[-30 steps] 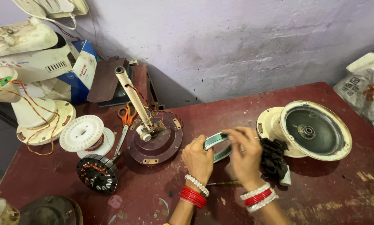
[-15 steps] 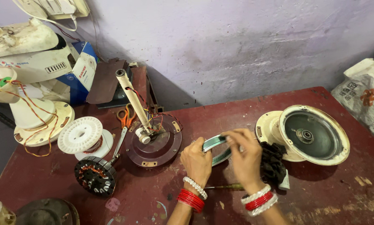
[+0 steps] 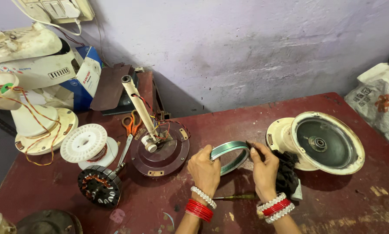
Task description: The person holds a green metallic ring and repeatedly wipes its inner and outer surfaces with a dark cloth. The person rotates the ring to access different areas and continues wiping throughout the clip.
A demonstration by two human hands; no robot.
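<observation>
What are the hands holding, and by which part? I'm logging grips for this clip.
Both hands grip a greenish metal ring by its rim: the left hand on its left edge, the right hand on its right edge.

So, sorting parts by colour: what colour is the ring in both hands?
Teal-green ring with a pale rim, head view.

A thin metal ring with a teal-green inner face and a silvery rim [image 3: 230, 154] is held tilted on its edge just above the dark red desk [image 3: 229, 125], near the middle of it. It is gripped at its left side by the left hand [image 3: 205, 170] and pinched at its right side by the fingers [image 3: 251, 150] of the right hand [image 3: 264, 170].
</observation>
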